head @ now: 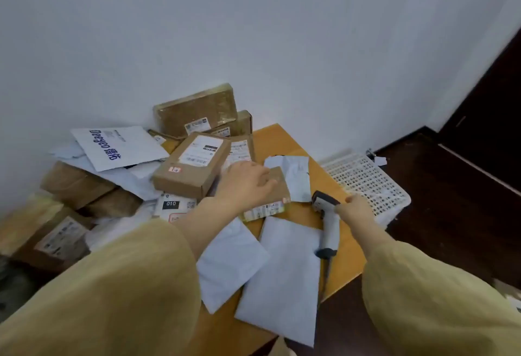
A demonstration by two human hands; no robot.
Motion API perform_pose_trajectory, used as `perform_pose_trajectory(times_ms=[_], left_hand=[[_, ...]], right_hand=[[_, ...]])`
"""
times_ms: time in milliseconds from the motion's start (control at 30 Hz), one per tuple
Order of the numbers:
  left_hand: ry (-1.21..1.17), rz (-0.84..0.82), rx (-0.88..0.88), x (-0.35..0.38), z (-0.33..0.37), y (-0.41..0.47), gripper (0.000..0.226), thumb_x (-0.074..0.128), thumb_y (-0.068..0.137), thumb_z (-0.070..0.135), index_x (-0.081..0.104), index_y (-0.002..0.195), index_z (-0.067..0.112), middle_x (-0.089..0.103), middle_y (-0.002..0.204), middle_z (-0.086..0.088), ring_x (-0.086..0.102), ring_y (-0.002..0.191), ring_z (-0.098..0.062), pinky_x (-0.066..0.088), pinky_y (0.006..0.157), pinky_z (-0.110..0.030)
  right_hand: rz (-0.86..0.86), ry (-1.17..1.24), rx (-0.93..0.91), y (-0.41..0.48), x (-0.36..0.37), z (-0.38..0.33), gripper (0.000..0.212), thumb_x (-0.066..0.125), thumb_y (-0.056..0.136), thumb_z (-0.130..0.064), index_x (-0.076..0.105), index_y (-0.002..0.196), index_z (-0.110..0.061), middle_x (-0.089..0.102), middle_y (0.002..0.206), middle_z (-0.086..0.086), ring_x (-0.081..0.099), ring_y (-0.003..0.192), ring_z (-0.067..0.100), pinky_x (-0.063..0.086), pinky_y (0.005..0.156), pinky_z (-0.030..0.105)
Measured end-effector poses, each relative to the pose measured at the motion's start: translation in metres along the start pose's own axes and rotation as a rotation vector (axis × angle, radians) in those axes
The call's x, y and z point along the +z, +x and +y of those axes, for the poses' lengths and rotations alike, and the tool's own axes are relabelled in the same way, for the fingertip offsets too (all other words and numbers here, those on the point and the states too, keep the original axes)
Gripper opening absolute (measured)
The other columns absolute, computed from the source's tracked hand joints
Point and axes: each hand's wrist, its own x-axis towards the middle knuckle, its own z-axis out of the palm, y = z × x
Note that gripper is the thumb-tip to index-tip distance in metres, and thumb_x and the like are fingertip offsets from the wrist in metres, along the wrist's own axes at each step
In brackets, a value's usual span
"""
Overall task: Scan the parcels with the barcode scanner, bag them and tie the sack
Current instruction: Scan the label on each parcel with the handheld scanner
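White plastic, full of small holes, makes up the shallow basket on the dark floor at the right of the frame, just beside the table; only its holed floor shows, and a scrap of white paper lies on the floor beyond its far corner.

On the orange wooden table the parcels are heaped toward the left and centre. A large taped brown parcel leans on the wall, a labelled carton sits tilted on top of the heap, and a white mailer with blue lettering lies to its left. Two plain white mailers lie side by side at the near edge.

The person's right hand grips the barcode scanner right of centre, over the table's right edge. The fingers curl round the upper handle just below the head, and the thumb sticks up. Its long axis runs almost straight up and down the frame, with the dark-faced head uppermost and aimed toward the upper left, and the cable trailing down from the butt.

The left hand rests palm down on a small brown carton at centre frame, fingers close together and laid flat across its top. The carton's label faces the near edge, just left of the scanner's head.
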Motion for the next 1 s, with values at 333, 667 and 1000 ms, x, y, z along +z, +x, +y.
perform_pose_trajectory(times_ms=[333, 667, 1000], left_hand=[[-0.056, -0.048, -0.079, 0.036, 0.012, -0.009, 0.049, 0.043, 0.093, 0.045, 0.066, 0.115, 0.007, 0.063, 0.117, -0.011, 0.051, 0.115, -0.025, 0.037, 0.093, -0.031], [-0.158, 0.096, -0.135, 0.038, -0.017, -0.034, 0.039, 0.052, 0.090, 0.032, 0.065, 0.118, 0.009, 0.063, 0.120, -0.007, 0.051, 0.116, -0.025, 0.037, 0.097, -0.032], [0.012, 0.112, -0.801, -0.006, -0.083, -0.002, 0.124, 0.069, 0.065, 0.068, 0.001, 0.149, 0.007, 0.000, 0.156, -0.022, -0.005, 0.144, -0.036, 0.003, 0.118, -0.047]], right_hand=[[-0.103, 0.026, 0.164, 0.011, 0.050, 0.046, 0.026, 0.065, 0.088, -0.021, 0.047, 0.080, -0.004, 0.048, 0.075, 0.009, 0.052, 0.080, 0.028, 0.046, 0.068, 0.036], [-0.066, 0.250, 0.113, 0.015, 0.037, 0.031, 0.014, 0.065, 0.084, -0.014, 0.053, 0.083, -0.007, 0.055, 0.074, 0.013, 0.054, 0.061, 0.028, 0.046, 0.061, 0.039], [-0.324, 0.834, 0.072, -0.054, -0.018, -0.064, 0.024, 0.059, 0.080, 0.008, 0.057, 0.102, 0.001, 0.055, 0.068, 0.014, 0.052, 0.051, 0.021, 0.046, 0.048, 0.029]])
